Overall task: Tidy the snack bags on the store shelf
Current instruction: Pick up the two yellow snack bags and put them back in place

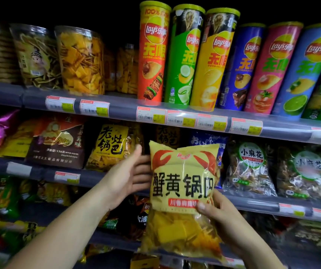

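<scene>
I hold a yellow snack bag with red crab claws (183,193) upright in front of the middle shelf. My right hand (219,216) grips its lower right side, thumb on the front. My left hand (130,175) is at the bag's left edge; its fingers are hidden behind the bag and its thumb points up beside a yellow-and-black snack bag (109,148). Behind the held bag, the shelf shows a dark gap between that bag and a blue bag (206,140).
Tall chip cans (198,57) and clear snack tubs (80,61) fill the top shelf. Clear bags of twisted snacks (248,169) stand on the right of the middle shelf rail (252,204). More bags lie on lower shelves.
</scene>
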### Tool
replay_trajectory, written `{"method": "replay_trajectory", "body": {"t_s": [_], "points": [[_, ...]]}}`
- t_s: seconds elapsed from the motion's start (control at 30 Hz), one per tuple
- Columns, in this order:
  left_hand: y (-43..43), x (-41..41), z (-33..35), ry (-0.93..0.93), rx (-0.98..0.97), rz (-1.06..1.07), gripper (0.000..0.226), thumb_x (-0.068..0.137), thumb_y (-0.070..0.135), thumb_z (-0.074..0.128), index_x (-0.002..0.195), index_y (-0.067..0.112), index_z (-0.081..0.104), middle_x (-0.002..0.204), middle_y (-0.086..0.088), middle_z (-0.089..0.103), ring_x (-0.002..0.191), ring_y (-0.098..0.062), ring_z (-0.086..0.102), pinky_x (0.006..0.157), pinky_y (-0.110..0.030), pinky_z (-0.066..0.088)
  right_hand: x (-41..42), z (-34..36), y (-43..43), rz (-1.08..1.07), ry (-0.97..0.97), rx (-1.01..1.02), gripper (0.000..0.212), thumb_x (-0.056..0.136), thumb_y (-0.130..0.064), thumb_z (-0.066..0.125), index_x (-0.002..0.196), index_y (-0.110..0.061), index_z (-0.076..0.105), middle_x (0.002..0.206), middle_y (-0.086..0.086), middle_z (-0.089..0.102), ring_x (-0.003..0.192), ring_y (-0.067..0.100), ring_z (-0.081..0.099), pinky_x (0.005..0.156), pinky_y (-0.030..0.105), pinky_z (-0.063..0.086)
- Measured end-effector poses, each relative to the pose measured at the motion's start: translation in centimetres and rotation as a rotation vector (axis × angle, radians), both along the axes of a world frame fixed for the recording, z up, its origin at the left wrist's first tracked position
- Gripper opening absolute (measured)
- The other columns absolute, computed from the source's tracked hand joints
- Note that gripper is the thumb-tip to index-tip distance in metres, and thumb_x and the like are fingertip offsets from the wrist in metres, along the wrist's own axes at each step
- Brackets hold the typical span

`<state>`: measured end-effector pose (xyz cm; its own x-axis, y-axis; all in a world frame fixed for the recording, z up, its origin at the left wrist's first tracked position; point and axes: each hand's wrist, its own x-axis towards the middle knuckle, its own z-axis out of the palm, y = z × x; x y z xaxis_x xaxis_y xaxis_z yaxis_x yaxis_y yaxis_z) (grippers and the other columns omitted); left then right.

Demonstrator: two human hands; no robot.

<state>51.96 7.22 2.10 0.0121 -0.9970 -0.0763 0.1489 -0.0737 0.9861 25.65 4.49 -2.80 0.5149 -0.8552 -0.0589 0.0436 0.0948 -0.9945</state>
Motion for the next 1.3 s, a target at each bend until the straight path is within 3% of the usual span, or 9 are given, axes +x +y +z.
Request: {"method": "replay_trajectory", "body": {"t_s": [0.1, 0.2, 0.33, 0.43, 0.6, 0.7, 0.8, 0.93, 1.3], "points": [[1.4, -0.4, -1.9, -0.277, 0.052, -0.11, 0.082, 0.056, 0.08, 0.071, 0.122, 0.032, 0.061, 0.115, 0.004, 0.075, 0.107, -0.016, 0.07, 0.098, -0.042, 0.053, 2.4, 1.2, -0.5, -0.113, -0.059, 0.027, 0.061, 0.077, -0.026, 0.082, 0.13, -0.008, 0.057, 0.118, 0.015, 0.078, 0.108, 0.035, 0.076, 0.091, 0.047, 0.06], [0.9, 0.2, -2.9, -0.366, 0.031, -0.05, 0.087, 0.047, 0.064, 0.088, 0.123, 0.031, 0.062, 0.119, 0.006, 0.072, 0.108, -0.012, 0.07, 0.095, -0.04, 0.057, 4.4, 2.5, -1.4, -0.148, -0.025, 0.043, 0.057, 0.077, -0.032, 0.082, 0.125, -0.01, 0.062, 0.114, 0.015, 0.079, 0.105, 0.036, 0.076, 0.092, 0.049, 0.061], [-1.1, 2.3, -2.4, -0.394, -0.024, 0.085, 0.092, 0.042, 0.06, 0.09, 0.124, 0.027, 0.065, 0.116, 0.004, 0.073, 0.108, -0.014, 0.069, 0.094, -0.041, 0.057, 5.9, 3.4, -1.7, -0.227, 0.293, -0.13, 0.075, 0.067, -0.055, 0.082, 0.13, -0.021, 0.059, 0.114, -0.002, 0.075, 0.098, 0.016, 0.076, 0.084, 0.033, 0.063], [-2.8, 3.1, -2.0, -0.439, -0.071, 0.185, 0.104, 0.039, 0.066, 0.088, 0.128, 0.026, 0.053, 0.116, 0.005, 0.072, 0.103, -0.016, 0.07, 0.095, -0.045, 0.055, 6.9, 3.4, -2.2, -0.343, 0.356, -0.261, 0.067, 0.075, -0.032, 0.089, 0.13, -0.017, 0.054, 0.106, -0.002, 0.072, 0.085, 0.004, 0.075, 0.068, 0.02, 0.062], [-5.4, 3.0, -1.6, -0.636, -0.211, 0.298, 0.095, 0.053, 0.083, 0.069, 0.13, 0.028, 0.059, 0.122, 0.005, 0.068, 0.108, -0.016, 0.065, 0.092, -0.045, 0.057, 8.8, 3.5, -4.7, -0.537, 0.354, -0.389, 0.065, 0.074, -0.031, 0.09, 0.127, -0.015, 0.057, 0.11, 0.008, 0.074, 0.097, 0.021, 0.075, 0.083, 0.044, 0.065], [-6.9, 2.8, -1.4, -0.73, -0.242, 0.361, 0.094, 0.054, 0.086, 0.065, 0.127, 0.027, 0.064, 0.121, 0.003, 0.069, 0.108, -0.019, 0.064, 0.092, -0.044, 0.056, 9.9, 3.9, -5.7, -0.596, 0.43, -0.503, 0.057, 0.079, -0.026, 0.087, 0.128, -0.013, 0.062, 0.111, 0.004, 0.077, 0.096, 0.014, 0.074, 0.084, 0.039, 0.065], [-7.7, 2.3, -1.6, -0.742, -0.269, 0.386, 0.068, 0.069, 0.056, 0.08, 0.125, 0.021, 0.064, 0.115, 0.003, 0.072, 0.1, -0.017, 0.068, 0.088, -0.039, 0.058, 10.5, 4.0, -6.4, -0.655, 0.556, -0.598, 0.061, 0.081, -0.033, 0.084, 0.134, -0.012, 0.062, 0.116, 0.005, 0.076, 0.105, 0.02, 0.072, 0.091, 0.041, 0.062], [-8.1, 1.8, -3.2, -0.784, -0.273, 0.379, 0.069, 0.073, 0.04, 0.083, 0.132, 0.014, 0.057, 0.117, -0.001, 0.072, 0.1, -0.019, 0.07, 0.088, -0.041, 0.059, 11.0, 3.1, -6.4, -0.636, 0.767, -0.628, 0.054, 0.088, -0.036, 0.076, 0.133, -0.009, 0.062, 0.121, 0.012, 0.074, 0.112, 0.031, 0.07, 0.092, 0.041, 0.059], [-6.9, 2.3, -3.1, -0.94, -0.27, 0.268, 0.067, 0.084, 0.04, 0.073, 0.143, 0.021, 0.047, 0.134, 0.001, 0.062, 0.119, -0.02, 0.062, 0.1, -0.036, 0.052, 10.8, 2.7, -6.3, -0.659, 0.822, -0.648, 0.043, 0.092, -0.031, 0.071, 0.128, -0.01, 0.06, 0.114, 0.011, 0.073, 0.103, 0.029, 0.07, 0.082, 0.038, 0.058]]}}
